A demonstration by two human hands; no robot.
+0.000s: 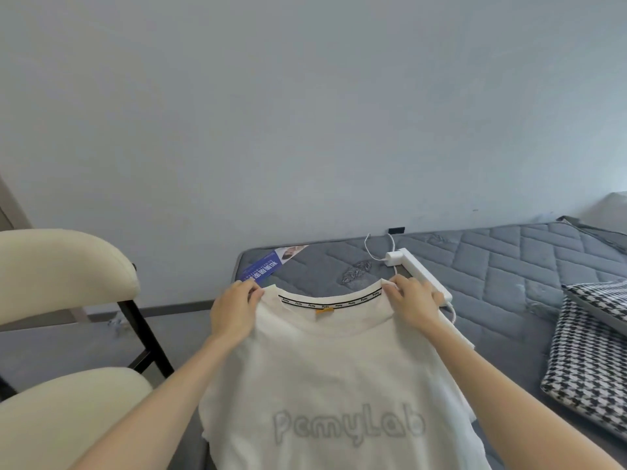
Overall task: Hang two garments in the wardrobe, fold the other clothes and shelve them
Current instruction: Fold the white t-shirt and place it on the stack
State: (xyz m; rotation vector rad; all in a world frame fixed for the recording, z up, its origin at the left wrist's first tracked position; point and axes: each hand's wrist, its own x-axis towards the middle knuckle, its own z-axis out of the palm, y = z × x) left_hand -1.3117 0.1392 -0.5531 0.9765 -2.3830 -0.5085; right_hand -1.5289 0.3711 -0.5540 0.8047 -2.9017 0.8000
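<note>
Left hand (pixel 234 308) and right hand (pixel 409 301) pinch T-shirt (pixel 315 385) shoulders.

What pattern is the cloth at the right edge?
Black-and-white houndstooth; the cloth shows best in the head view.

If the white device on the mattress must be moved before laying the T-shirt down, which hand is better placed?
Right, probably. The right hand pinches the T-shirt at the shoulder beside the white device; the left hand grips the opposite shoulder, farther away.

Soft even daylight, faint shadows, wide-angle edge bending, slight blur.
</note>
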